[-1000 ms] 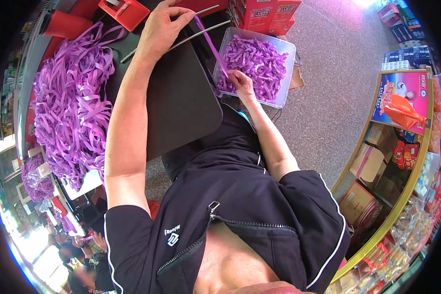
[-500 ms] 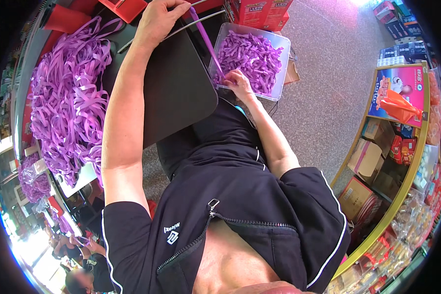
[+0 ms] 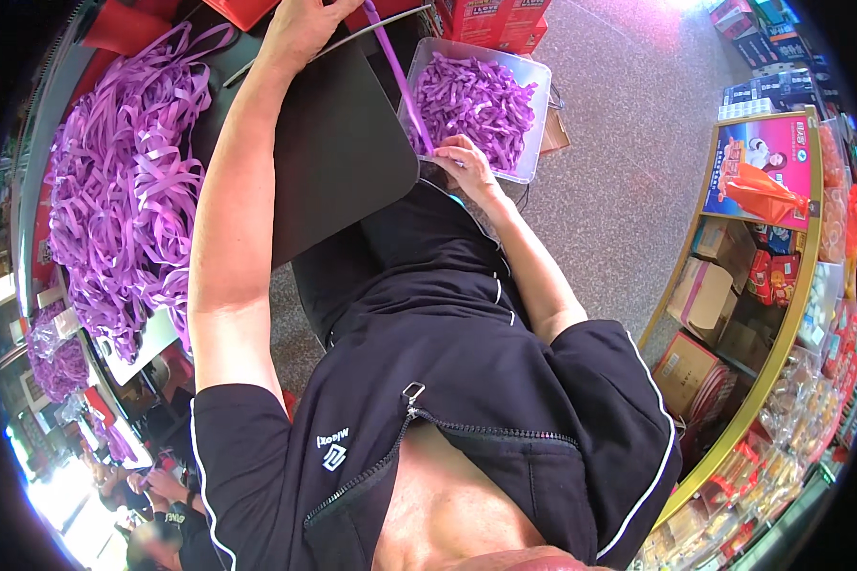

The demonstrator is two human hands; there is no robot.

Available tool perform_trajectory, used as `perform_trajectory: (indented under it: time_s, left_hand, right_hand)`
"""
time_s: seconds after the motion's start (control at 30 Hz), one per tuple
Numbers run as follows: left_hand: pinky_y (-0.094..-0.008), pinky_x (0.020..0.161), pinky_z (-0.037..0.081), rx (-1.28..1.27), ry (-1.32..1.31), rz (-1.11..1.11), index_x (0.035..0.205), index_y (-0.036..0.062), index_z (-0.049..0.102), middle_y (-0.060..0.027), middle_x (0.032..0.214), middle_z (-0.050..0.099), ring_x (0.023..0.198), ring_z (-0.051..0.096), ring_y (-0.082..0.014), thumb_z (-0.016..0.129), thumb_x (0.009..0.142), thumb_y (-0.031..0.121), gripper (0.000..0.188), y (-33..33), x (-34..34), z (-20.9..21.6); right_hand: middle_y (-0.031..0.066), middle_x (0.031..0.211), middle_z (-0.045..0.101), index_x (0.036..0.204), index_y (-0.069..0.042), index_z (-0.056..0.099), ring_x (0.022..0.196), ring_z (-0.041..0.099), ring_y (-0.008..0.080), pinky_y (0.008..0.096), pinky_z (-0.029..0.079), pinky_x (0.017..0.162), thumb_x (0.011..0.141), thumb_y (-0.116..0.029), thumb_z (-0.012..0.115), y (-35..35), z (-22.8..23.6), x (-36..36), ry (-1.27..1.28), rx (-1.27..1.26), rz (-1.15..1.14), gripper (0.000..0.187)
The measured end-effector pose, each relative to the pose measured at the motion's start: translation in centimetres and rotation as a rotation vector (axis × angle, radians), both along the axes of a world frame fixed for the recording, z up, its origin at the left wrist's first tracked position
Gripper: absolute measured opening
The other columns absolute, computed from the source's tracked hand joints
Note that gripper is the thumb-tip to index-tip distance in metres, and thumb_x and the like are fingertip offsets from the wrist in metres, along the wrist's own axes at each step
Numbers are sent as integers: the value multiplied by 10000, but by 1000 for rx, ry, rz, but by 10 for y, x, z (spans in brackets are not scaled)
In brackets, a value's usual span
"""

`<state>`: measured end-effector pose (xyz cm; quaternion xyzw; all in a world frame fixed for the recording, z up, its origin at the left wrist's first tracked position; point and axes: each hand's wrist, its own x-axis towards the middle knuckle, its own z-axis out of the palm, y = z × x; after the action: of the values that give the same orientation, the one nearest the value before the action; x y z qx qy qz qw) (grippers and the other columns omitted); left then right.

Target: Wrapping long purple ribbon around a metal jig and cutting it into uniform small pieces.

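A purple ribbon (image 3: 397, 76) runs taut between my two hands, over the right edge of a dark board (image 3: 348, 157). My left hand (image 3: 305, 27) pinches its far end at the top rim of the view, where the fingertips are partly cut off. Lower down, my right hand (image 3: 468, 167) grips the other end between thumb and fingers. That hand is at the near left corner of a clear plastic bin (image 3: 541, 122), which holds many short purple ribbon pieces (image 3: 481, 109). Left of the board lies a big tangled heap of long purple ribbon (image 3: 129, 190).
A thin metal rod (image 3: 352, 40) crosses above the board by my left wrist. Red boxes (image 3: 490, 21) stand behind the bin. On the right is a gold-edged shelf (image 3: 767, 357) with cartons and packets. Another person (image 3: 167, 514) is at the lower left.
The view has shifted slightly, moving the scene up and left in the picture. Both hands keep hold of the ribbon, which stays stretched between them.
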<state>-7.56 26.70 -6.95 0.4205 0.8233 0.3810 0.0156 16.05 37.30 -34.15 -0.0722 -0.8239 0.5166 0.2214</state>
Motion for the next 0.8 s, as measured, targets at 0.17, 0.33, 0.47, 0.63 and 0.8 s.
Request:
perform_trajectory:
  time_s: [0.17,0.33,0.47,0.63,0.8]
  left_hand:
    - [-360,900,431,13,-17,24,911,-7,697,-170,1314,496,1079,563,-273,623,852,202,230,-2,3,2]
    - [-321,854,460,59,-106,-20,917,1,698,-168,1281,530,989,614,-242,631,844,198,220,-3,-8,-10]
    - [-333,925,418,-20,92,13,954,33,701,-158,1263,546,1091,560,-260,625,842,249,254,-2,-16,-15]
    - [-384,1009,366,-106,179,39,973,94,717,-141,1323,511,1201,493,-294,585,835,371,336,1,-28,-26]
    - [-421,1043,310,-180,196,85,970,181,728,-92,1326,518,1266,423,-274,550,832,393,309,4,-26,-25]
  right_hand:
    - [106,949,575,909,-25,635,879,588,252,334,485,756,847,-88,632,-10,16,2,10,6,128,88]
    - [125,954,561,876,-18,607,896,580,291,355,487,768,835,-85,650,-20,34,6,119,99,270,90]
    - [91,949,562,917,-33,660,857,586,235,321,484,727,816,-84,674,-24,41,21,19,65,235,114]
    - [81,930,552,877,-9,656,823,568,203,287,466,714,808,-52,667,-15,74,50,21,6,277,82]
    - [80,928,560,863,1,660,859,560,191,308,457,764,784,-85,677,11,135,87,-126,-60,379,118]
